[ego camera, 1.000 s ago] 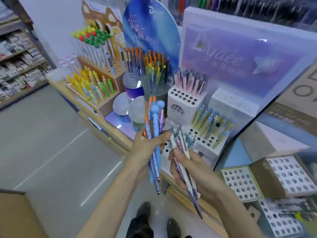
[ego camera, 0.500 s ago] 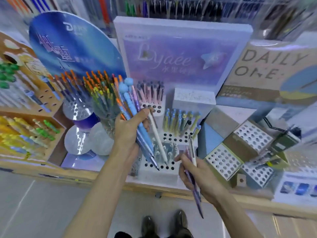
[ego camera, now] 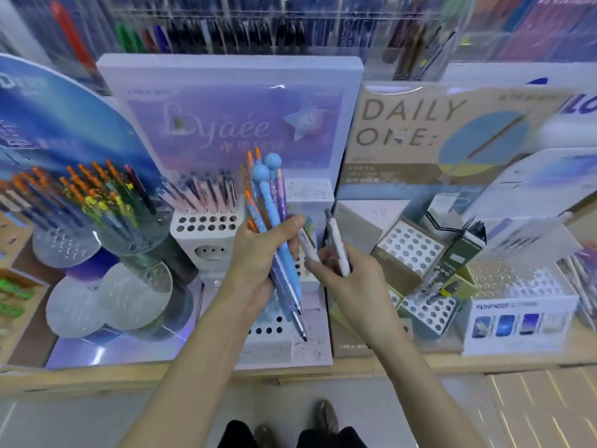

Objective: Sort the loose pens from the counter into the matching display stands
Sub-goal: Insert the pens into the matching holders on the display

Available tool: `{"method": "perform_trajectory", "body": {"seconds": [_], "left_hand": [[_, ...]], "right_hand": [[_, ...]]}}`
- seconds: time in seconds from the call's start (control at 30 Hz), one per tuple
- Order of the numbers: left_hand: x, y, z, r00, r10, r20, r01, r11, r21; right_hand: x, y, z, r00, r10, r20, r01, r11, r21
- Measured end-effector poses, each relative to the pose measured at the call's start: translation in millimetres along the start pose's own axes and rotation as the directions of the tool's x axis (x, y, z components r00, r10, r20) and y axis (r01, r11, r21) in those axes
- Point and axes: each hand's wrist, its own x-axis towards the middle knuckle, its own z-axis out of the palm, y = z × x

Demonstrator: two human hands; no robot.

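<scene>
— Between the thumb and curled fingers (ego camera: 326, 266) of the right hand (ego camera: 353, 281), what is there?
— One white pen (ego camera: 336, 242), pinched low on the barrel, clicker end up and leaning a little left. The forefinger reaches toward a second white pen (ego camera: 305, 242) at the edge of the other bunch. Whether it touches, I cannot tell.
— And the left hand (ego camera: 255, 253)?
— Wrapped tight round a bundle of pens (ego camera: 281, 253), thumb laid across the front. Two blue ball-topped pens (ego camera: 261, 176) stand highest, with orange caps beside them and tips poking out below the palm.
— How will they handle?
— Light and stiff, I'd judge, with smooth plastic barrels that slide against one another. A fistful would fan out and slip if the grip slackened. Draw them one at a time, pinching mid-barrel or near the clip, and steer the tip into its hole.
— Where do they go?
— Just behind the hands is the white holed stand (ego camera: 206, 221) under the purple Lyaée board (ego camera: 239, 124), with pink-barrelled pens (ego camera: 206, 195) at the back and free holes in front. To its right, before the DAILY ONE board (ego camera: 420, 124), sit holed blocks (ego camera: 410, 247) with many open holes. To the left, a clear round stand (ego camera: 129, 234) carries orange-capped pens (ego camera: 80, 195). All rest on the wooden counter (ego camera: 452, 362).
— Which suits the white pen?
— Blur hides its print, so I would not guess.
</scene>
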Motion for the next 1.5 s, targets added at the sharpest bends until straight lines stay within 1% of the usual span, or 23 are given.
{"method": "perform_trajectory", "body": {"seconds": [0.07,0.13,0.27,0.47,0.53,0.6,0.67,0.7,0.77,0.83,0.97,1.07,1.2,1.33,1.43,1.5], "left_hand": [[-0.8,-3.8,5.6,0.998,-0.012,0.057,0.011,1.0,0.023],[-1.6,-8.6,10.0,0.994,-0.017,0.104,0.01,0.998,0.07],[2.2,-24.2,16.7,0.993,-0.052,0.102,0.036,0.987,0.156],[1.2,-49.4,34.4,0.986,-0.093,0.137,0.06,0.971,0.229],[0.8,-55.9,40.2,0.985,-0.107,0.132,0.078,0.975,0.207],[1.2,-59.9,43.4,0.983,-0.103,0.15,0.075,0.981,0.181],[2.1,-61.6,43.1,0.983,-0.099,0.153,0.071,0.981,0.179],[2.8,-61.8,42.3,0.985,-0.1,0.138,0.073,0.98,0.186],[4.5,-61.9,40.7,0.99,-0.099,0.103,0.076,0.977,0.2],[5.9,-61.1,40.4,0.991,-0.101,0.083,0.085,0.98,0.18],[4.6,-61.2,41.5,0.987,-0.126,0.1,0.109,0.981,0.163],[2.5,-61.2,41.0,0.987,-0.126,0.098,0.11,0.982,0.156],[2.1,-58.4,35.6,0.99,-0.115,0.079,0.105,0.987,0.121],[1.6,-55.4,31.5,0.99,-0.123,0.07,0.117,0.989,0.085],[0.5,-55.2,30.3,0.99,-0.117,0.075,0.11,0.99,0.088],[-0.1,-55.4,29.8,0.99,-0.115,0.077,0.108,0.99,0.094]], "right_hand": [[0.7,4.1,-9.5,1.0,0.028,0.007,-0.029,1.0,0.008],[0.9,9.7,-22.0,0.998,0.049,0.044,-0.051,0.998,0.033],[-1.4,20.8,-43.7,0.994,0.046,0.101,-0.049,0.999,0.023],[-4.3,32.4,-57.1,0.998,0.023,0.062,-0.027,0.997,0.068],[-4.6,35.2,-62.2,1.0,0.028,-0.001,-0.028,0.996,0.081],[-0.8,38.2,-73.9,0.987,0.051,-0.154,-0.037,0.995,0.093],[8.2,42.3,-93.0,0.947,0.057,-0.316,-0.043,0.998,0.054],[13.7,44.6,-103.4,0.927,0.05,-0.372,-0.046,0.999,0.022],[25.1,49.3,-120.1,0.903,0.032,-0.429,-0.045,0.999,-0.02],[35.3,53.9,-126.9,0.896,0.015,-0.444,-0.037,0.999,-0.04],[49.0,60.4,-119.4,0.912,-0.001,-0.411,-0.021,0.999,-0.049],[51.3,66.4,-114.0,0.932,-0.023,-0.361,-0.022,0.992,-0.121],[53.2,75.1,-109.9,0.95,-0.001,-0.312,-0.047,0.988,-0.146],[61.6,75.9,-107.7,0.973,0.022,-0.23,-0.065,0.981,-0.182],[68.3,74.1,-112.6,0.988,-0.008,-0.153,-0.027,0.973,-0.229],[71.0,73.0,-117.6,0.994,-0.054,-0.094,0.023,0.952,-0.306]]}}
